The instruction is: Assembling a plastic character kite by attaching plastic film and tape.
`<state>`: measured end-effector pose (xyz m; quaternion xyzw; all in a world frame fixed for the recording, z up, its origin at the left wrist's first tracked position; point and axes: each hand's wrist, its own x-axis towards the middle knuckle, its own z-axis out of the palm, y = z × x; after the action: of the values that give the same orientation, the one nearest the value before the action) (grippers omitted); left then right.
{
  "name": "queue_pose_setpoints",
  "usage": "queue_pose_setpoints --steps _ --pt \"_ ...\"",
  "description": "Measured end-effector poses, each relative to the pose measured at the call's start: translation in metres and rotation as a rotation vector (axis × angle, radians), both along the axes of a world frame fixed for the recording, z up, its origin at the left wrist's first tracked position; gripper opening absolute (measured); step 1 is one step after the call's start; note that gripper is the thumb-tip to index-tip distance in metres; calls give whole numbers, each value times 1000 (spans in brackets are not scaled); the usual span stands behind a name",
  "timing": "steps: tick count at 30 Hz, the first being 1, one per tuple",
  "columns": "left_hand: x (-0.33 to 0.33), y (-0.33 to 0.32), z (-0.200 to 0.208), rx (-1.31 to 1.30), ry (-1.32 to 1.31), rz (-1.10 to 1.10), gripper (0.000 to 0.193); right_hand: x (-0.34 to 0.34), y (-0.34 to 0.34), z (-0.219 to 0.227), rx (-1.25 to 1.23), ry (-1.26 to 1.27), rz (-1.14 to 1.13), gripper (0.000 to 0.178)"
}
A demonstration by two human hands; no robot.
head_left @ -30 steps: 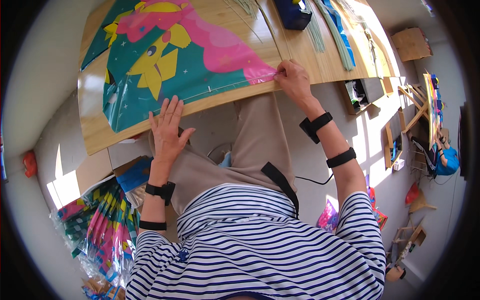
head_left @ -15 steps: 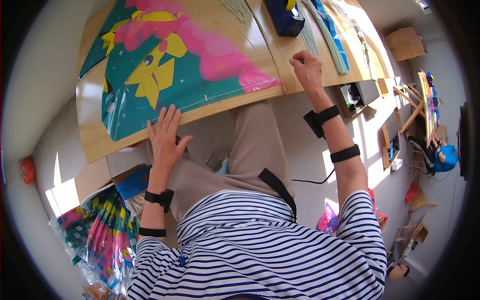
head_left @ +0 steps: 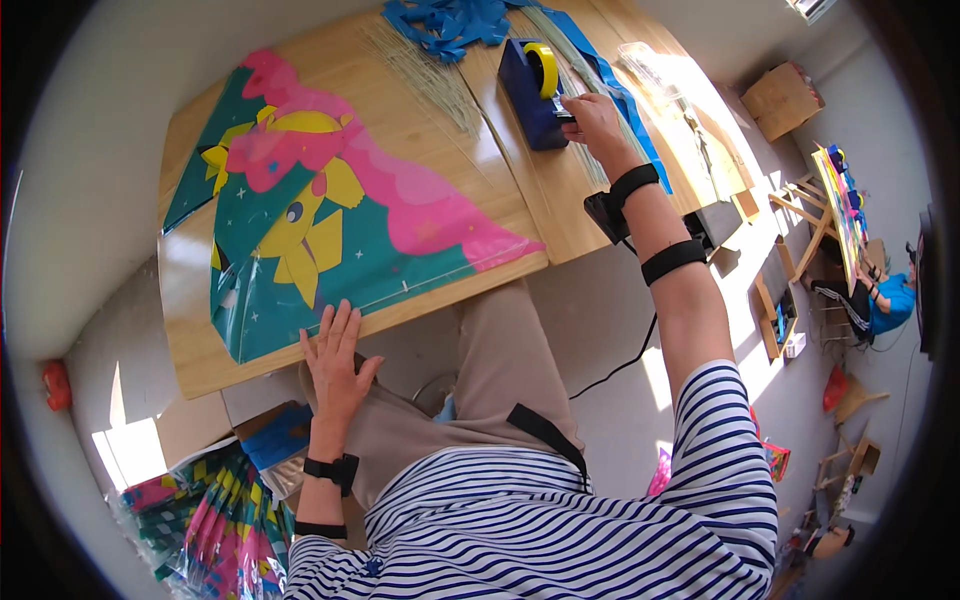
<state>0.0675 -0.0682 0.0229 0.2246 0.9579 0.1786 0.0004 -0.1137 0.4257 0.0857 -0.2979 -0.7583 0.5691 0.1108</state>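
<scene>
A teal and pink printed plastic sheet (head_left: pixel 425 225) with a yellow cartoon figure lies on the wooden table. Along its near edge runs a thin pale stick (head_left: pixel 435 281), with a small whitish piece across it. My left hand (head_left: pixel 338 360) rests flat at that edge, fingers stretched out, below the figure. My right hand (head_left: pixel 600 128) is at the front end of a dark blue tape dispenser (head_left: pixel 520 95) holding a yellow-cored tape roll (head_left: pixel 544 70). Its fingers are pinched by the cutter, on what looks like the tape's end; the fingertips are partly hidden.
Thin sticks (head_left: pixel 430 85) lie in a loose bunch behind the sheet. Blue strips (head_left: pixel 450 25) are heaped at the far edge. Folded printed sheets (head_left: pixel 215 515) stand low at the left. At the far right another person (head_left: pixel 885 305) sits by a second table.
My right hand has reached forward from the table's near part to the tape dispenser. My left hand stays at the sheet's edge. The view has shifted, showing more of the table's far side.
</scene>
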Motion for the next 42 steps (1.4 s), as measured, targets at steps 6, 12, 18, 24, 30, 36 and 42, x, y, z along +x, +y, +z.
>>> queue_pose_setpoints --steps 6,12,18,24,30,36,42 --pt "-1 1 0 11 2 1 83 9 3 7 -203 108 68 26" --pt "0 1 -2 14 -1 2 83 26 1 -1 -347 266 65 24" --pt "-1 1 -3 24 2 -2 84 34 -8 -20 -502 145 -97 17" --pt "-1 1 -2 20 -1 0 84 63 -3 -56 -1000 216 -212 26" --pt "0 1 -2 4 -4 5 85 63 -13 -47 -1000 248 -246 30" --pt "-2 3 0 2 -10 2 85 41 -18 -47 -1089 292 -242 18" --pt "0 3 5 7 -27 2 86 25 -26 -51 -789 247 -362 8"
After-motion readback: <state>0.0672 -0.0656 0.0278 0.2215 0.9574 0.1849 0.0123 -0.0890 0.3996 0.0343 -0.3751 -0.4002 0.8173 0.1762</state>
